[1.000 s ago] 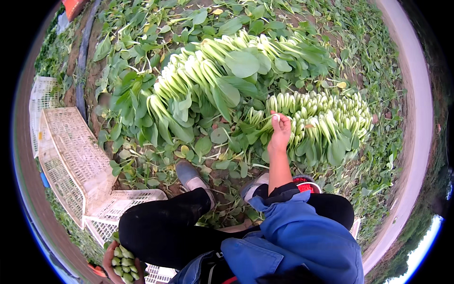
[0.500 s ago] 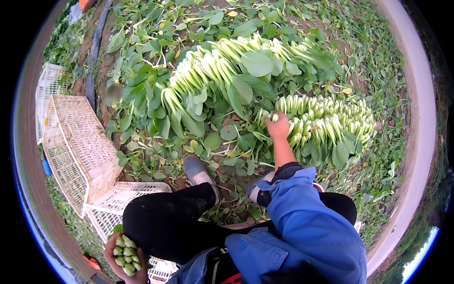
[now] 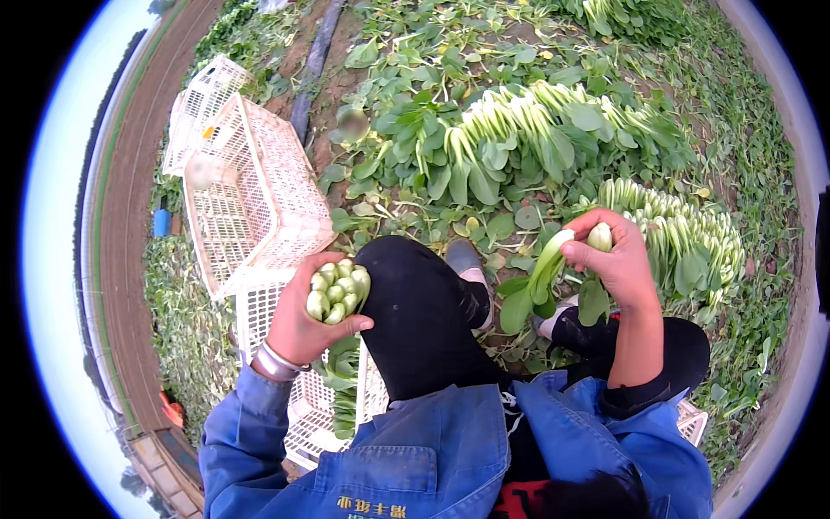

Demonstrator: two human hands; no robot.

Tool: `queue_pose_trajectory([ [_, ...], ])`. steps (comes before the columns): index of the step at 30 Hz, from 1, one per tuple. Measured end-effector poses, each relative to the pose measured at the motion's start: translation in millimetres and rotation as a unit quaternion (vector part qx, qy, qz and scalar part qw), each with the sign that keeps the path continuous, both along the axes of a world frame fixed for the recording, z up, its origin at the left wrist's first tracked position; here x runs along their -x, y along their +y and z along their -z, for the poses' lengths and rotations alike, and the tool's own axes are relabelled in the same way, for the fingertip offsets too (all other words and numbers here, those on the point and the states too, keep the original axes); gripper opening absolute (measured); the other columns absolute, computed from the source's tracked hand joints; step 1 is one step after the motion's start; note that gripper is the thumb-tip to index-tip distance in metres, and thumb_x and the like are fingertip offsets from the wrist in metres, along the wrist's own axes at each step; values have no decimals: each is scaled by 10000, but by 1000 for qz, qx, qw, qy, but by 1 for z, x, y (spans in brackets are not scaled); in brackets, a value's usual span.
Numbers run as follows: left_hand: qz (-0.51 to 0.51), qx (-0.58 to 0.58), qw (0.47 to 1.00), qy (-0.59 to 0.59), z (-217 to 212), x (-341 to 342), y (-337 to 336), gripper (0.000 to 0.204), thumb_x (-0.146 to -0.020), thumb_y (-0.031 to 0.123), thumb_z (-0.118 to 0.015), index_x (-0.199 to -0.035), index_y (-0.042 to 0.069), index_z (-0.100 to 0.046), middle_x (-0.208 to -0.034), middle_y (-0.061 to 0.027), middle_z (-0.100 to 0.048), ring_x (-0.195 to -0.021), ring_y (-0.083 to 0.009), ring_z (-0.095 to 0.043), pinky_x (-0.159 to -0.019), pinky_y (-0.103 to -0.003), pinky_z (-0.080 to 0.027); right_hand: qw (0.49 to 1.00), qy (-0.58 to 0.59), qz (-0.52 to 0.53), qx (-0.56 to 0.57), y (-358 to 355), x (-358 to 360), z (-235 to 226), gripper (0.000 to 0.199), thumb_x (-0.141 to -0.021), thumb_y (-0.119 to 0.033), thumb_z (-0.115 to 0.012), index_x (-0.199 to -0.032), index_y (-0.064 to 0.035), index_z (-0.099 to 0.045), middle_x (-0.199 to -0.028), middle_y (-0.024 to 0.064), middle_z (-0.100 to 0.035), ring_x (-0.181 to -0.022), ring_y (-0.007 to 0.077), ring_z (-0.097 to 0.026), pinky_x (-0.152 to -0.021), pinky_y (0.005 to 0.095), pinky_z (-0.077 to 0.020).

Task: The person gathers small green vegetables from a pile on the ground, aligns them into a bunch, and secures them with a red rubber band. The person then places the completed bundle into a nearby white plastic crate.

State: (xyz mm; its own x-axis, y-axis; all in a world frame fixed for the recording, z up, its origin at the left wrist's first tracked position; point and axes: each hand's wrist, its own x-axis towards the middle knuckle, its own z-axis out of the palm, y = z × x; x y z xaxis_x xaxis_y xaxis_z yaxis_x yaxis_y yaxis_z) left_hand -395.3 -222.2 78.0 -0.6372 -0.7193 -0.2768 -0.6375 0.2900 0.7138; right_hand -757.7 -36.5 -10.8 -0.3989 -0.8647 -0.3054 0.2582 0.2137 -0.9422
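My left hand [image 3: 304,313] is wrapped round a bunch of bok choy [image 3: 339,292], its pale green stem ends facing up, beside my left knee. In my right hand [image 3: 616,259], over the right foot, are a couple of bok choy [image 3: 546,272] with leaves hanging down; one stem end [image 3: 600,237] shows between the fingers. Beyond that hand lies a dense row of bok choy [image 3: 683,229], stem ends toward me. A larger leafy heap of bok choy [image 3: 527,130] spreads farther off, in the upper middle.
White plastic crates [image 3: 259,186] stand at the left. Another crate [image 3: 313,415] beside my left thigh holds packed greens [image 3: 346,389]. A dark hose [image 3: 316,73] runs along the soil at upper left. Loose leaves cover the ground [image 3: 484,52]. A pale path [image 3: 800,112] borders the right.
My right hand has lifted away from the row toward me with bok choy in it. My left hand has risen with its bunch to beside the knee. The view has swung left.
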Motion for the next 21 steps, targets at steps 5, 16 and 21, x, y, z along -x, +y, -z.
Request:
queue_pose_trajectory([
  [5,68,-5,997,20,-5,-13,-13,963,-593,373,-1020,-1353,47,-527,-1168,-109,-708,-1087,-220,-679,-979,-353,-531,976,-117,-171,69,-55,-154,-24,271,-861,-171,-866,-969,-11,-675,-771,17,-684,-658,78,-636,-586,234,-516],
  [16,53,71,995,47,5,-5,5,849,-583,265,-1006,-1287,81,-568,-1085,-110,-716,-1002,-223,-708,-917,-370,-561,972,180,11,148,-63,-207,-28,340,-924,-328,-807,-890,-63,-597,-763,5,-663,-696,99,-565,-635,285,-458],
  [21,108,-25,994,-23,-14,4,-22,775,-636,191,-1002,-1283,65,-595,-1153,-52,-690,-1064,-147,-645,-983,-328,-523,933,-353,-64,2,-53,-199,-25,263,-1032,-366,-380,-1090,-140,-503,-858,9,-557,-697,83,-542,-565,288,-454],
])
